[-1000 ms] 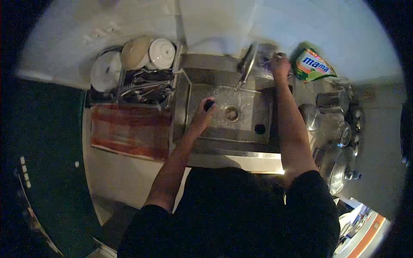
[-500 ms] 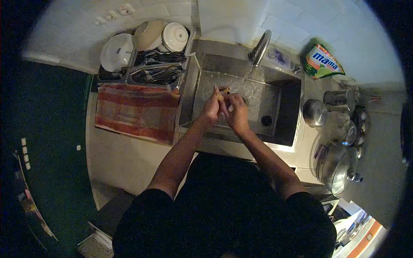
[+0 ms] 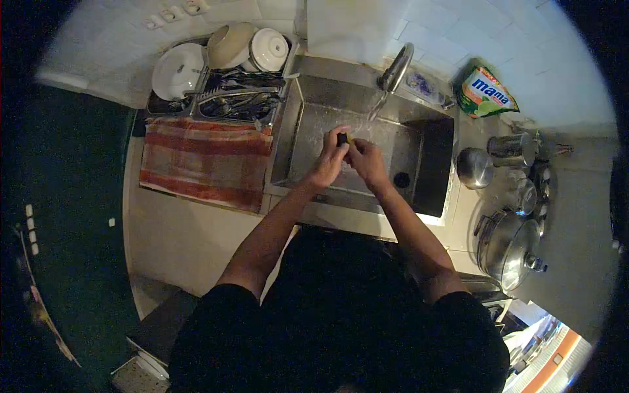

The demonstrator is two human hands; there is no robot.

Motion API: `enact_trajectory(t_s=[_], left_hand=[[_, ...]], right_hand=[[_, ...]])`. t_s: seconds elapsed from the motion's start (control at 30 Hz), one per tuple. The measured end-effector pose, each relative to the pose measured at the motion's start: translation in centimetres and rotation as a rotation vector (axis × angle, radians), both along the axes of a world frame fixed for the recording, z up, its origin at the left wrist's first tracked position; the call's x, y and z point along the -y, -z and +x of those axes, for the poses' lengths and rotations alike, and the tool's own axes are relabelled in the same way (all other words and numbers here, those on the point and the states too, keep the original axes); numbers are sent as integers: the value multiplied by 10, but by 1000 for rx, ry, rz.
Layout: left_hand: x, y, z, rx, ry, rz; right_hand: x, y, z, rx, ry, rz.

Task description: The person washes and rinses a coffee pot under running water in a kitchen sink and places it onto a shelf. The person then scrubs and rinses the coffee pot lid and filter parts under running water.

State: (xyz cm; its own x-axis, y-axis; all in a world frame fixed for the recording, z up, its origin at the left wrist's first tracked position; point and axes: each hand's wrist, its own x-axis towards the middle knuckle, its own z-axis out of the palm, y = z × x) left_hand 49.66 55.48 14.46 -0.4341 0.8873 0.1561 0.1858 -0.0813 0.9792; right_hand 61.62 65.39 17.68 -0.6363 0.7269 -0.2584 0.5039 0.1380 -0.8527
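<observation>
Over the sink (image 3: 409,213), my left hand (image 3: 329,159) is closed around a small black object (image 3: 342,139). Touching the right side of that object is my right hand (image 3: 367,161), its fingers pinched on a small yellow piece (image 3: 350,139). Whether the black and yellow parts belong to one item is too small to tell. Water runs from the faucet (image 3: 397,71) into the basin, behind and to the right of both hands. A round black item (image 3: 401,179) lies at the right of the basin.
Left of the sink stand a dish rack with plates (image 3: 178,71), bowls (image 3: 269,50) and cutlery (image 3: 239,105), and a striped orange towel (image 3: 206,164). On the right are a green pouch (image 3: 485,93), a metal bowl (image 3: 474,168) and a lidded pan (image 3: 508,251).
My right hand came from behind the faucet to my left hand at the sink. Since the middle frame, the black object shows in my left fingers, and the view has shifted slightly.
</observation>
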Motion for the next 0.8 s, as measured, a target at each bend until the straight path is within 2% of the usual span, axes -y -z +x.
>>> enact_trajectory(t_s=[0.07, 0.1, 0.17, 0.27, 0.3, 0.37, 0.4, 0.5, 0.53, 0.63, 0.73, 0.8], left_hand=[[4, -5, 0, -210, -17, 61], [6, -8, 0, -315, -26, 91], [12, -23, 0, -334, -14, 91], [17, -40, 3, -213, -85, 36], [18, -43, 3, -148, -123, 8], [14, -20, -4, -134, -156, 36], [12, -11, -7, -127, -171, 50], [14, -11, -9, 162, -71, 51], [14, -7, -10, 62, -97, 33], [14, -4, -12, -214, -174, -4], [18, -21, -15, -397, -222, -29], [21, -36, -14, -440, -214, -82]], right_hand=[[-8, 14, 6, -21, -16, -83], [-14, 14, 12, 9, -166, 1], [-24, 7, 22, 71, -465, 172], [-16, 11, 13, -14, 88, -189], [-10, 9, 14, -92, 142, -46], [13, -52, 5, -251, 250, 246], [14, -42, 6, -268, 155, 445], [29, -60, 3, -336, -100, 624], [28, -64, 4, -205, -91, 565], [17, -45, -1, -186, -27, 498], [9, -51, 6, -251, -377, 664], [6, -75, 6, -161, -470, 581]])
